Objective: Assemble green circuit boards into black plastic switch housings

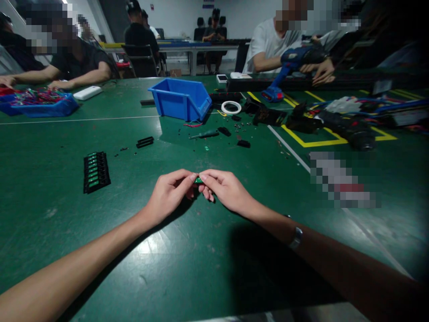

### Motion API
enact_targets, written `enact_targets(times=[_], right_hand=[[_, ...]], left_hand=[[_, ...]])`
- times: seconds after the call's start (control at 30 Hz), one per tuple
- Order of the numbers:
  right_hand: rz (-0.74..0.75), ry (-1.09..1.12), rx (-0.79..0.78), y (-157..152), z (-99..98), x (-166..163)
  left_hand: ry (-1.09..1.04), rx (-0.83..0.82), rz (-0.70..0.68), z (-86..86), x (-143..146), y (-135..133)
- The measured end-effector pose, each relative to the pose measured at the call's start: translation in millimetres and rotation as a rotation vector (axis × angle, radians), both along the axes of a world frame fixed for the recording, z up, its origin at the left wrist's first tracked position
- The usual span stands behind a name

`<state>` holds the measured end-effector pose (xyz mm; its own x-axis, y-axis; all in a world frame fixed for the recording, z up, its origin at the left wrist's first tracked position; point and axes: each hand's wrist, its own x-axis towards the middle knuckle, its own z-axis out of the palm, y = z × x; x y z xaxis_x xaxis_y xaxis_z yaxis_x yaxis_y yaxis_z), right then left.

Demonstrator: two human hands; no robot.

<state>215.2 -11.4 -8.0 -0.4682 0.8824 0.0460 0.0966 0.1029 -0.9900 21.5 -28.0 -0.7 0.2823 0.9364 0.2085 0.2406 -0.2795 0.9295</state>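
Note:
Between the fingertips of both hands is a small green circuit board [198,180], mostly covered by the thumbs and fingers. My left hand [172,190] pinches its left end, while my right hand [226,185] grips the right end. Both hands are close together just above the green tabletop [150,277]. To the left lies a row of black frames with green boards [96,172] set in them. A pair of slim black frames [145,142] rests a little farther off.
Ahead stand a blue bin [181,100], a screwdriver [204,134], a white tape roll [231,108] and scattered small parts. At the right lie a dark power tool [351,129] and wires. A co-worker's hand is near a blue drill [288,67]. Wires fill a blue tray [50,107].

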Motion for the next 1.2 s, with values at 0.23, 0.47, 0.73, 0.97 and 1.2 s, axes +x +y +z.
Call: enact_targets(times=[0.23,0.47,0.73,0.97,1.2], right_hand=[[-0.045,-0.003,0.01,-2,-1.7,-4],[-0.085,-0.052,0.064,-5,-5.5,-8],[-0.137,-0.082,0.12,-5,-8.5,-11],[-0.153,-0.097,0.136,-4,-10.1,-12],[-0.147,-0.095,0.124,-2,-10.6,-11]], left_hand=[[0.033,0.028,0.049,-1.2,3,0],[0.011,0.055,0.065,-2.7,6,0],[-0.02,0.06,0.069,-4.7,8,0],[-0.051,0.027,0.073,-5.9,9,4],[-0.066,0.004,0.082,-7.8,11,5]])
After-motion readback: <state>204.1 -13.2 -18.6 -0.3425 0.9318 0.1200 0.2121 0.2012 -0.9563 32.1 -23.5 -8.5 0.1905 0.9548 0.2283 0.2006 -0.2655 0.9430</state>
